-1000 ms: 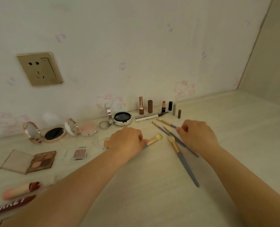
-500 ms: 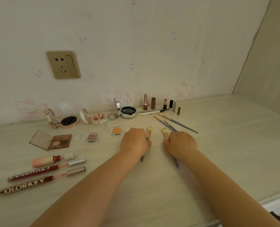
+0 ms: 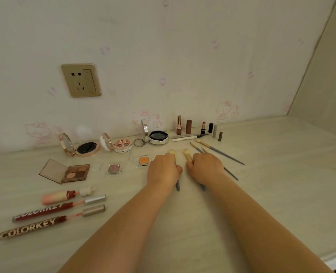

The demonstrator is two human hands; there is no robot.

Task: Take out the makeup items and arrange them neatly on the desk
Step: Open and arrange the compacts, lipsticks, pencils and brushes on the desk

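Hands low on the pale wood-grain tabletop (image 3: 281,174): left hand (image 3: 163,170) clasps a fluffy grey-handled makeup brush (image 3: 172,154), right hand (image 3: 206,170) grips its twin (image 3: 187,153), both lying parallel, bristles toward the wall. Three thinner grey brushes (image 3: 220,152) lie just right.

Mounted on the wall (image 3: 183,56) at upper left: a gold-toned socket plate (image 3: 81,80), slightly tilted, with a switch beside its pin holes. Pale wallpaper, printed with faint pink cartoon cat figures (image 3: 227,110) low down near the surface edge and small pinkish bows scattered higher up. At right, a plain side panel (image 3: 328,79) meeting the wall in a slanted corner line.
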